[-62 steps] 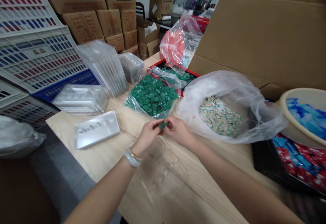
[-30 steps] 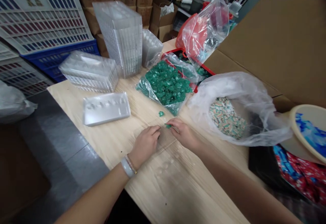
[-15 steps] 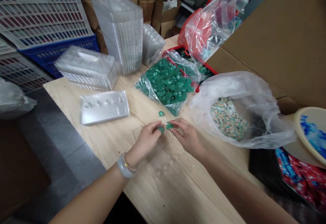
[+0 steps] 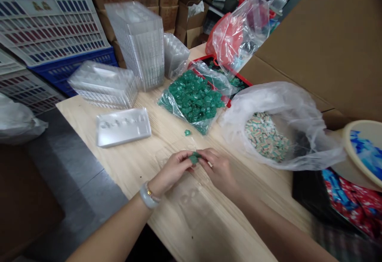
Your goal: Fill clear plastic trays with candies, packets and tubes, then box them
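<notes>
My left hand (image 4: 173, 170) and my right hand (image 4: 217, 168) meet over the wooden table (image 4: 209, 222), both pinching small green wrapped candies (image 4: 194, 158) between their fingertips. Under them lies a clear plastic tray (image 4: 191, 198), hard to make out against the wood. One loose green candy (image 4: 187, 132) lies on the table just beyond the hands. An open clear bag of green candies (image 4: 195, 99) sits behind it. A pale bracelet is on my left wrist.
A big clear bag of striped candies (image 4: 268, 134) lies at the right. A white tray (image 4: 123, 127) and stacks of clear trays (image 4: 140, 39) stand at the left. A red bag (image 4: 235, 35), cardboard sheet (image 4: 322, 47), beige basin (image 4: 362, 154) and crates (image 4: 44, 15) surround the table.
The hands have come closer together over the clear tray, bringing the green candies they pinch into one spot. The loose candy on the table has stayed put.
</notes>
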A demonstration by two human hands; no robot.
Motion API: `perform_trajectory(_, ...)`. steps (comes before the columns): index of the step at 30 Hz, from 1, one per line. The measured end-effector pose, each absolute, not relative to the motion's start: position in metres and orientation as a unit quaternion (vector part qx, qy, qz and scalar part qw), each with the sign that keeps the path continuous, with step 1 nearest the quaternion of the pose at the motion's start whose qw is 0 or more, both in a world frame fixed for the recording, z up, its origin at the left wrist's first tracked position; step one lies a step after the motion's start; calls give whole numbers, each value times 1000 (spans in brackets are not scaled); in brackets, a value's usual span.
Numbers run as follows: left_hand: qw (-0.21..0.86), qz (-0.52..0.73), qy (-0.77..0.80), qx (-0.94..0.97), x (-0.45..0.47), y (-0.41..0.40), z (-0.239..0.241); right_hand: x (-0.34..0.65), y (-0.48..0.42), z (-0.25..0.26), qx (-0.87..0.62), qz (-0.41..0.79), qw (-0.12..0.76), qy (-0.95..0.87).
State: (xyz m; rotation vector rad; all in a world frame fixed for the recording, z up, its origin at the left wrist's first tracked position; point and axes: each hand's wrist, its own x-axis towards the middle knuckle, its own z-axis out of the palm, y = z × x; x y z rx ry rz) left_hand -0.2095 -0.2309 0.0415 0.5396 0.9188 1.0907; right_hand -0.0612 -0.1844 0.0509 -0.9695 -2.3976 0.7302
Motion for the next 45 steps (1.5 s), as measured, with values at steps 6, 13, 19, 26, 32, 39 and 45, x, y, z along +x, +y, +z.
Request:
perform_trajectory(6,761,472,412,169,-213,-235,31,-61,-192,59,-324,331,181,-867)
perform_trajectory(13,596,461,563,339,-232,-229,29,-68,-166,44,-453,259,144,-841)
perform_trajectory(19,415,437,649,464,-234,-227,15,-97,-149,44,-489,143,-46,-859)
perform_trajectory(26,360,400,666,516,-234,-227,20,-95,-148,38,-511,193,-38,-837)
perform_trajectory(32,380,403,664,503,-234,-225,12,-72,-140,34,-391,296,77,-868)
perform_trajectory(39,449,446,637,440,-235,-224,13,-79,-129,29,-318,302,60,-897)
perform_trajectory(45,534,500,575,367,-229,-229,35,-71,-163,52,-415,354,222,-808)
